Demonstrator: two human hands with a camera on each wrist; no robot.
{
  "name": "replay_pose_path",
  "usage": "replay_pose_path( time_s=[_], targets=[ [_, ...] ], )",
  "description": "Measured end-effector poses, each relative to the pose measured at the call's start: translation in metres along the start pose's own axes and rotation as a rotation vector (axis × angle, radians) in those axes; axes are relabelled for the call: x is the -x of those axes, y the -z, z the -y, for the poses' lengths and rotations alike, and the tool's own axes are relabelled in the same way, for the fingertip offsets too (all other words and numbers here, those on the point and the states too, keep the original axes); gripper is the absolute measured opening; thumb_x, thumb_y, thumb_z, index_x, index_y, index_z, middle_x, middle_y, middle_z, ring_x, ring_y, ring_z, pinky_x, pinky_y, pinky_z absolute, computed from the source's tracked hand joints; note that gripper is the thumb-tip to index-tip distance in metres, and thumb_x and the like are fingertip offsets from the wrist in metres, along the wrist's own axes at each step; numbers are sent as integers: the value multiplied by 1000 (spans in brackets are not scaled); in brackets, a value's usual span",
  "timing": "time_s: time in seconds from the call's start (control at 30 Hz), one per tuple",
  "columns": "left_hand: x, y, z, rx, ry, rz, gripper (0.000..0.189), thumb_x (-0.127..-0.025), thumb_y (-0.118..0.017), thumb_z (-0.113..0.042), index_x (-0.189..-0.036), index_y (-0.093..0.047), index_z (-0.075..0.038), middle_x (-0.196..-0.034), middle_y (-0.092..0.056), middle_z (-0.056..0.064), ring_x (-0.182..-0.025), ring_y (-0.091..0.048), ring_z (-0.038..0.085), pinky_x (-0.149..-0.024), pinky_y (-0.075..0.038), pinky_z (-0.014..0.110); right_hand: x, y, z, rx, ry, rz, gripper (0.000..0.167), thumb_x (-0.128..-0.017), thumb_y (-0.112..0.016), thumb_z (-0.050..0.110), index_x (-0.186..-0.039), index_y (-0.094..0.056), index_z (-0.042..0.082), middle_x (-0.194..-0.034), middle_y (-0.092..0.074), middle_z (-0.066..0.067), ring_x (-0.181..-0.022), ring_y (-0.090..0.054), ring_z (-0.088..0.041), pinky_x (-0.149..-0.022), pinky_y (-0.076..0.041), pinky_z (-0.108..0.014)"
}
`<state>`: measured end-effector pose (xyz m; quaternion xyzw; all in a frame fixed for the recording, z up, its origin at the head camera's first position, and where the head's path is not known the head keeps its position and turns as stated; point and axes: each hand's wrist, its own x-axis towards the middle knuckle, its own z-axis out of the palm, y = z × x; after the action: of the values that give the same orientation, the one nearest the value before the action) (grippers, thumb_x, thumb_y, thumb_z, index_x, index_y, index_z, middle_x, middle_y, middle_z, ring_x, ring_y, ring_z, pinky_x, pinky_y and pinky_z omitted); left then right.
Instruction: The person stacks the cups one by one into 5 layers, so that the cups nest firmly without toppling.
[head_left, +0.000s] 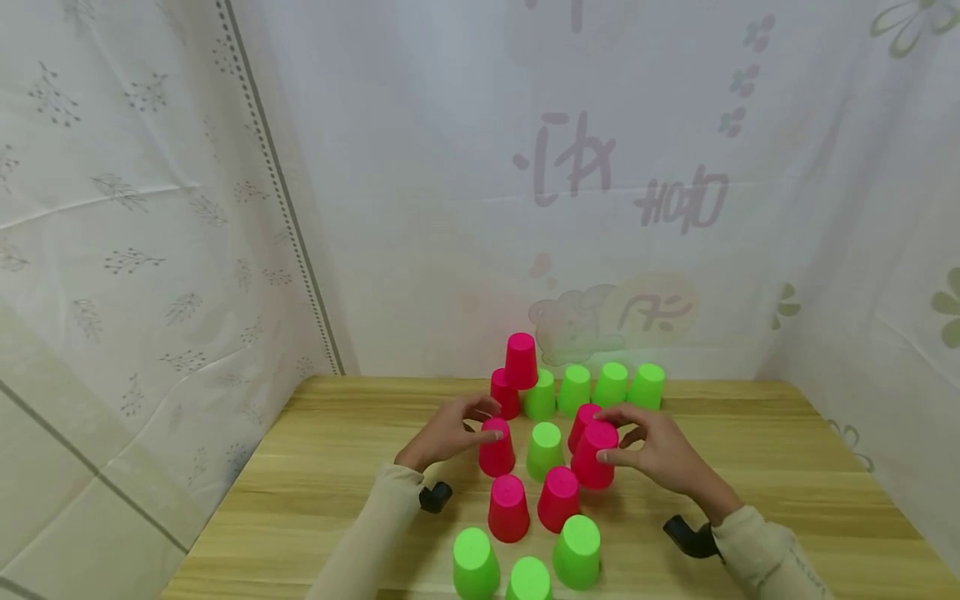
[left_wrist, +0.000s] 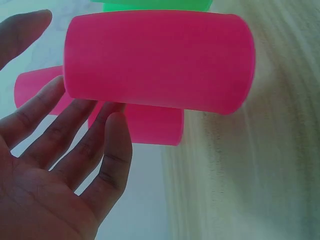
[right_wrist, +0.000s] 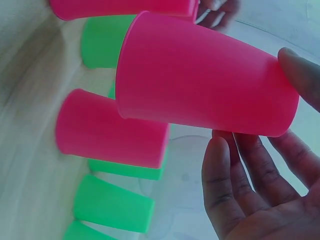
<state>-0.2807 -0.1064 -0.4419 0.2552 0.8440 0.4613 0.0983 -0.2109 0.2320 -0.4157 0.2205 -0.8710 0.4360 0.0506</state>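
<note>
My right hand [head_left: 660, 450] holds a pink cup [head_left: 596, 457] upside down, its thumb on the near side and fingers on the far side. In the right wrist view that cup [right_wrist: 205, 75] is raised off the wood and slightly tilted. Just behind it stands another pink cup [head_left: 585, 427]. My left hand [head_left: 450, 432] is spread loosely beside an upside-down pink cup [head_left: 497, 450]. In the left wrist view the thumb stands apart from this cup [left_wrist: 160, 60]; whether the fingertips touch it I cannot tell. A green cup [head_left: 545, 452] stands between the hands.
A back row of green cups [head_left: 575, 390] has a pink cup [head_left: 504, 404] at its left end, with one more pink cup [head_left: 521, 358] resting above. Two pink cups [head_left: 508, 510] and several green cups [head_left: 577, 554] stand nearer on the wooden table [head_left: 300, 500]. Printed cloth hangs behind.
</note>
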Motion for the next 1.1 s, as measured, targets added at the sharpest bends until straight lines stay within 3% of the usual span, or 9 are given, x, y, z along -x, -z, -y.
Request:
replay_pose_path(
  time_s=[0.37, 0.67, 0.8, 1.1],
  targets=[
    [4, -6, 11, 45, 4, 28, 52, -87, -78, -21, -132, -59, -3, -126, -66, 8, -117, -63, 31, -90, -60, 39, -26, 16, 19, -36, 47, 64, 41, -84, -82, 21, -119, -67, 7, -108, -70, -7, -96, -64, -14, -75, -58, -26],
    [6, -7, 11, 59, 8, 25, 46, -85, -79, -18, -127, -62, -10, -120, -68, 7, -113, -63, 25, -87, -60, 35, -58, 25, 28, 11, 66, 78, 38, -83, -82, 23, -117, -68, 14, -110, -71, -3, -99, -64, -18, -77, -58, -31],
    [7, -8, 11, 66, 25, 26, 46, -84, -80, -15, -127, -63, -11, -120, -68, 7, -113, -63, 23, -88, -60, 36, -72, 20, 23, 27, 44, 53, 40, -84, -82, 25, -119, -67, 13, -112, -70, -4, -101, -63, -21, -78, -57, -33],
    [7, -10, 15, 39, 20, 51, 46, -84, -80, -12, -127, -61, -8, -120, -69, 10, -114, -64, 32, -91, -59, 42, -101, 8, 12, 92, 6, -37, 39, -83, -82, 25, -117, -67, 12, -108, -71, -5, -100, -64, -23, -77, -55, -31]
  ],
)
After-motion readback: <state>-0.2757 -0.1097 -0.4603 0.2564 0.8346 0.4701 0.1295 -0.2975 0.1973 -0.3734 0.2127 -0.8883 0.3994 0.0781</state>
